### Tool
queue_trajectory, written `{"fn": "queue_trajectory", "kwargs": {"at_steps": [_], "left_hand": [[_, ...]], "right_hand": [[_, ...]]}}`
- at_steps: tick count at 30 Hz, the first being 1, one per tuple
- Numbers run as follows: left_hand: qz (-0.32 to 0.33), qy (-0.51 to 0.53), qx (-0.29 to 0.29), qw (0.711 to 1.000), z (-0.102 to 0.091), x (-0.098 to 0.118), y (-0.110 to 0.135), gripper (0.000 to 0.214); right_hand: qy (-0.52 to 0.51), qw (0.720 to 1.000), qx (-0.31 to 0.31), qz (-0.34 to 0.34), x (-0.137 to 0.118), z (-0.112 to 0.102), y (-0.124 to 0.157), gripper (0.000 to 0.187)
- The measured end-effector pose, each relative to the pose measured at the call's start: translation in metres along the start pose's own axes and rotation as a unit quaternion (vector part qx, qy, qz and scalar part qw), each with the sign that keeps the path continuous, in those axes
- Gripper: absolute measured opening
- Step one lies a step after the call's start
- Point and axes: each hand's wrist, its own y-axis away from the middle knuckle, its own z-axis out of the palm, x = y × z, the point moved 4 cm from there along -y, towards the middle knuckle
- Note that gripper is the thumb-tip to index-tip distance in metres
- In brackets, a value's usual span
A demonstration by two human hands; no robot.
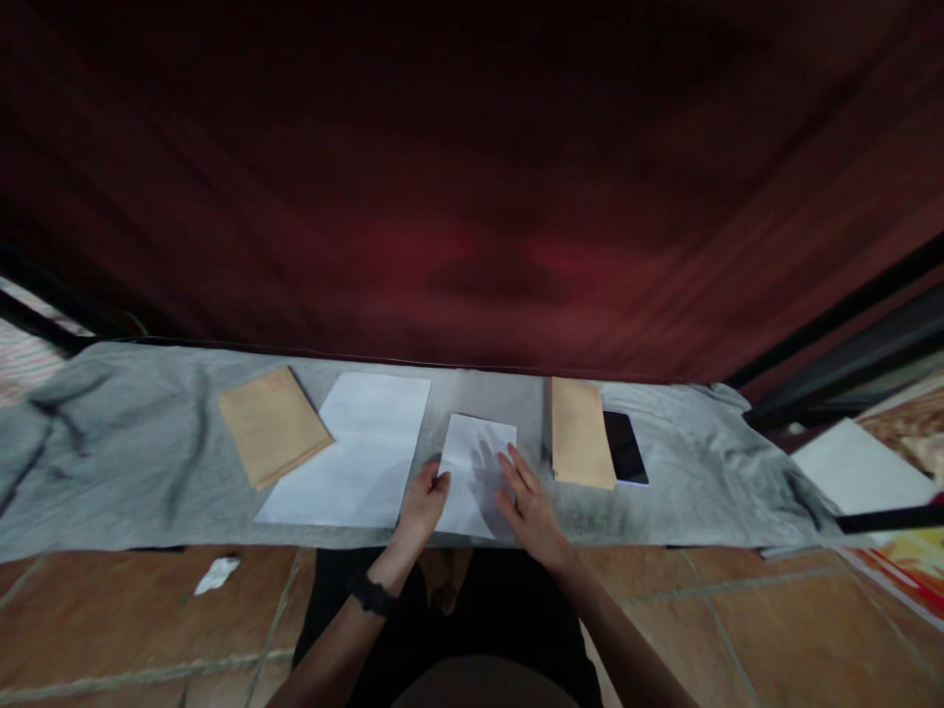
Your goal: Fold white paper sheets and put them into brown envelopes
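Observation:
A white sheet of paper (pixel 464 482), which looks folded to a smaller size, lies on the grey cloth in front of me. At its left edge is my left hand (pixel 424 503), with a dark band on the wrist. Its fingers are curled and the thumb rests along the paper's edge, so it appears to grip the sheet there. My right hand (pixel 529 506) has its fingers spread over the sheet's right side and casts a shadow on it. Larger white sheets (pixel 354 452) lie flat to the left, partly beneath a stack of brown envelopes (pixel 272 425).
Another brown envelope stack (pixel 582 433) lies to the right, beside a dark-screened phone (pixel 625 448). A grey cloth (pixel 700 462) covers the narrow table. Behind it hangs a dark red curtain (pixel 479 246). A white scrap (pixel 216 575) is on the tiled floor.

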Motion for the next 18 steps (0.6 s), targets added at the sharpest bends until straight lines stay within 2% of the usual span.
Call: {"fn": "queue_trajectory", "kwargs": {"at_steps": [2,5,9,12,15,18], "left_hand": [[-0.004,-0.008,0.000,1.000,-0.001,-0.005,-0.001,0.016],[-0.013,-0.016,0.005,1.000,-0.006,-0.011,-0.001,0.025],[-0.004,-0.016,0.007,1.000,-0.012,-0.015,0.007,0.035],[0.021,-0.044,-0.002,0.999,-0.023,-0.013,0.020,0.039],[0.095,-0.110,-0.015,0.989,-0.040,-0.006,0.038,0.048],[0.222,-0.188,-0.092,0.952,-0.048,0.000,0.059,0.067]], "right_hand": [[0.025,0.996,-0.069,-0.042,-0.004,0.011,0.018,0.058],[0.044,0.984,-0.139,-0.098,-0.004,0.014,0.035,0.075],[0.030,0.985,-0.144,-0.094,0.009,0.008,0.038,0.067],[-0.008,0.989,-0.132,-0.070,0.018,0.008,0.034,0.076],[-0.045,0.990,-0.119,-0.067,0.022,0.008,0.032,0.078],[-0.069,0.991,-0.098,-0.066,0.023,0.007,0.033,0.075]]}}
